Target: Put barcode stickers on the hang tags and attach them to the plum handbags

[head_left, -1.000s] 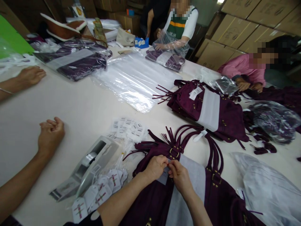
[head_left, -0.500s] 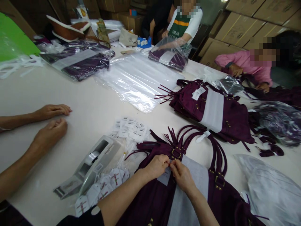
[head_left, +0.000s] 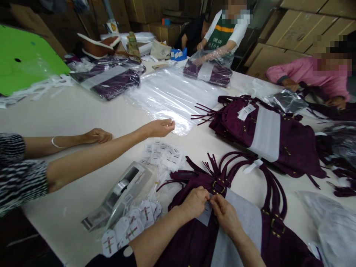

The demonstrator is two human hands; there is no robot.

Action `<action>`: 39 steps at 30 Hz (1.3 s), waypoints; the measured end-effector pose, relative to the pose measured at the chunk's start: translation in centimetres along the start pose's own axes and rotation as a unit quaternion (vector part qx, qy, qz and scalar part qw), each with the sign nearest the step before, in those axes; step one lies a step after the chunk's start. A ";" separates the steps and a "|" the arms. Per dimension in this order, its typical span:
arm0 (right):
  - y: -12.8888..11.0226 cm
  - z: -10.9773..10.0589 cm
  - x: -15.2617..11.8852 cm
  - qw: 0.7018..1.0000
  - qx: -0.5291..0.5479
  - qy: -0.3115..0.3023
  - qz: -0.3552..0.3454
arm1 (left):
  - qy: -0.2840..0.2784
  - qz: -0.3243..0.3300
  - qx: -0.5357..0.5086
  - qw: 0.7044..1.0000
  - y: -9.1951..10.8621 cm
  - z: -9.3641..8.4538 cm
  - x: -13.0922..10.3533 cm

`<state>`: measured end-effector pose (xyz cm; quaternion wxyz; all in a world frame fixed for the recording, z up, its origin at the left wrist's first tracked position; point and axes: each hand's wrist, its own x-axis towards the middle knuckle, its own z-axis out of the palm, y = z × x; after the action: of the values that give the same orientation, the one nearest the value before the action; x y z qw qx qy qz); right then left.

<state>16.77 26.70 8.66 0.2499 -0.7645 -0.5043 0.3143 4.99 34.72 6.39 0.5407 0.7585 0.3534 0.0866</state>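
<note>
A purple handbag (head_left: 191, 241) lies in front of me, with a white paper band (head_left: 236, 230) around its middle and looped handles (head_left: 274, 185). My left hand (head_left: 196, 202) is closed in a pinch over the bag near a brass buckle (head_left: 218, 187). Fingertip to fingertip with it, my right hand (head_left: 226, 215) pinches too. Whatever thin thing they hold between them is too small to make out. A pale hang tag (head_left: 205, 217) rests on the bag just under my fingers, partly covered by them.
Left of the bag are a tape dispenser (head_left: 119, 196), printed tags (head_left: 130, 226) and barcode labels (head_left: 164, 154). A co-worker's arm (head_left: 111, 154) reaches in from the left. Clear plastic bags (head_left: 172, 92) and another purple handbag (head_left: 241, 126) lie beyond. A wrapped bundle (head_left: 330, 230) sits at right.
The co-worker at the left has stretched one hand out toward the plastic bags. My hands keep the same pinch over the tag. The whole view has shifted slightly.
</note>
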 end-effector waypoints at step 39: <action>0.0 1.1 -8.4 0.960 -0.108 0.250 -0.061 | 0.074 0.165 0.192 0.965 0.5 -2.6 -6.6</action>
<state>13.53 19.01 9.83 0.3031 -0.8089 -0.5021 0.0409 -0.96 32.41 9.56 0.3352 0.8874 0.2725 0.1607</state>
